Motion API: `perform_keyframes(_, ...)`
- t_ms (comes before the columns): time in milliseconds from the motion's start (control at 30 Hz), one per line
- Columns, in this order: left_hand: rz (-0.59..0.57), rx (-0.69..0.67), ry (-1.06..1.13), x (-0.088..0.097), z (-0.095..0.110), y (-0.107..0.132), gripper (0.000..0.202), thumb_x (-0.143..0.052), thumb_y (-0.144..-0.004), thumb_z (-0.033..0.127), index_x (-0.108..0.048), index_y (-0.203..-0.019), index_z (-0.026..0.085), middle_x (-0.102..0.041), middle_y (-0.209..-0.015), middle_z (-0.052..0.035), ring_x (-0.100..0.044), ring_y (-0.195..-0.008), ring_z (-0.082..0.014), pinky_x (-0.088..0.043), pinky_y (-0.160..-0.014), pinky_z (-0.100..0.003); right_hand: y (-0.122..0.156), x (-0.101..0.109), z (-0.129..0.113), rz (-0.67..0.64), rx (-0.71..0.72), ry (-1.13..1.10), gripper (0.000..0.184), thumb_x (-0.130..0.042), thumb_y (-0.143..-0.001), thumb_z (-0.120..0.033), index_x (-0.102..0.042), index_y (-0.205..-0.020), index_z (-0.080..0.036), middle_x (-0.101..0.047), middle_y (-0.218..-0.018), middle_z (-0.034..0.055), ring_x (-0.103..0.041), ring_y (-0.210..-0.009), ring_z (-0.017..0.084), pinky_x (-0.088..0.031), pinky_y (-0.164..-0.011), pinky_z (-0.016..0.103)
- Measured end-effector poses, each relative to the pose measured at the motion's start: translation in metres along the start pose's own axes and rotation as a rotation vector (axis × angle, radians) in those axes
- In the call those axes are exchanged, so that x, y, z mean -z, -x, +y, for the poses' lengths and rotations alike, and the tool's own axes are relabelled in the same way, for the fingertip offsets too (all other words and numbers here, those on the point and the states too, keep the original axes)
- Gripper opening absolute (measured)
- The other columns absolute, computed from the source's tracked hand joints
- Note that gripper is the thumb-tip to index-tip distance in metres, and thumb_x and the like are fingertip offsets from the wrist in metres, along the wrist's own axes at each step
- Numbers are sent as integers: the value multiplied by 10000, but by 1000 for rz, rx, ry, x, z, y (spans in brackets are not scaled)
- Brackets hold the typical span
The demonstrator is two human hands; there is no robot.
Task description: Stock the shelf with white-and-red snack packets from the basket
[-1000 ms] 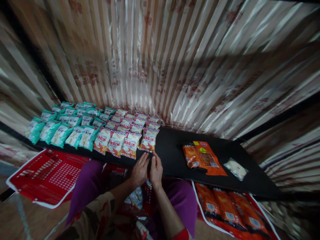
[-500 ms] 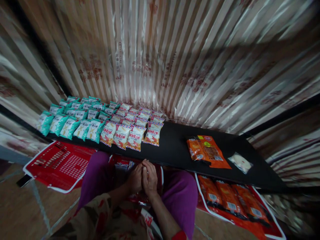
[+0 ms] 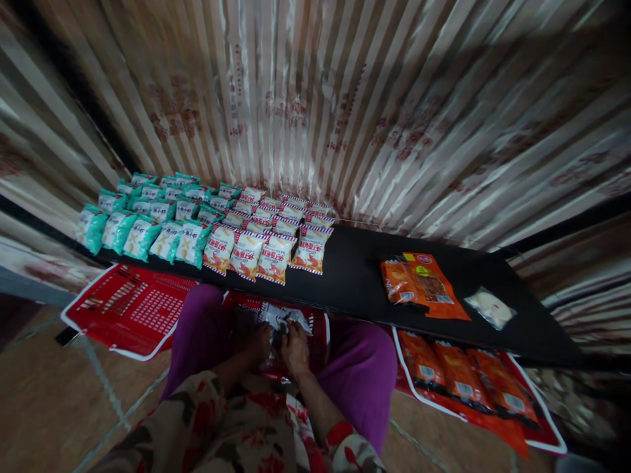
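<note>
Both hands are down in my lap, below the edge of the black table [image 3: 355, 289]. My left hand [image 3: 257, 341] and my right hand [image 3: 296, 345] are closed side by side on small snack packets [image 3: 286, 318] that lie in a red basket [image 3: 315, 328] between my knees. On the table above stand rows of red-and-white shrimp snack packets [image 3: 269, 253] and, to their left, rows of teal snack packets [image 3: 148, 226]. The nearest red-and-white packet [image 3: 309, 253] sits just above my hands.
An orange snack pack [image 3: 424, 286] and a small clear packet [image 3: 490, 309] lie on the table's right part. A red basket [image 3: 131, 305] sits on the floor at left; a red tray with orange packs [image 3: 468, 381] is at right. A striped curtain [image 3: 315, 112] hangs behind.
My hands have drawn back from the table's front edge and gone down into the red basket in my lap, where they now close on packets. The camera has tipped downward.
</note>
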State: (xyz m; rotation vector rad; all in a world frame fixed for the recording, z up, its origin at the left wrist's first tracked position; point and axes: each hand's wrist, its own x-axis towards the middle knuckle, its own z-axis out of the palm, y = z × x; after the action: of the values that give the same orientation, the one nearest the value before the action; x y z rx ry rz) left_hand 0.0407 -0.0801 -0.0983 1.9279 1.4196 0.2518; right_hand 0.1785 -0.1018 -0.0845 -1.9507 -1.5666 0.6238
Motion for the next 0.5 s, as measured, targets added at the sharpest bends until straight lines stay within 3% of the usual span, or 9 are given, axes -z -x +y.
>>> perform_keyframes(100,-13,62,29,-5,-1,-5,474,-432,-683,13,-571,-1127,106,-604,-1169,-149,-562,-1104,-222,-430,-981,-356,-6,0,9,78,-125,-56,383,-427,-738,-216,-664,-1033,-156,-577,-1196,156,-521,-1150,286,-408,-955,408)
perform_keyframes(233,-63,147,85,-11,2,-9,389,-471,-668,40,-610,-1017,142,-664,-1015,-91,-604,-982,-211,-461,-911,-348,-15,-2,25,147,-317,-118,353,-396,-709,-257,-678,-883,-135,-660,-948,183,-625,-916,294,-471,-790,393)
perform_keyframes(500,-107,232,225,-20,23,-39,194,-505,-672,66,-605,-818,148,-638,-802,-25,-599,-864,-177,-468,-805,-300,-22,-11,39,176,-371,-112,374,-385,-675,-249,-683,-878,-150,-689,-909,160,-641,-892,276,-470,-778,368)
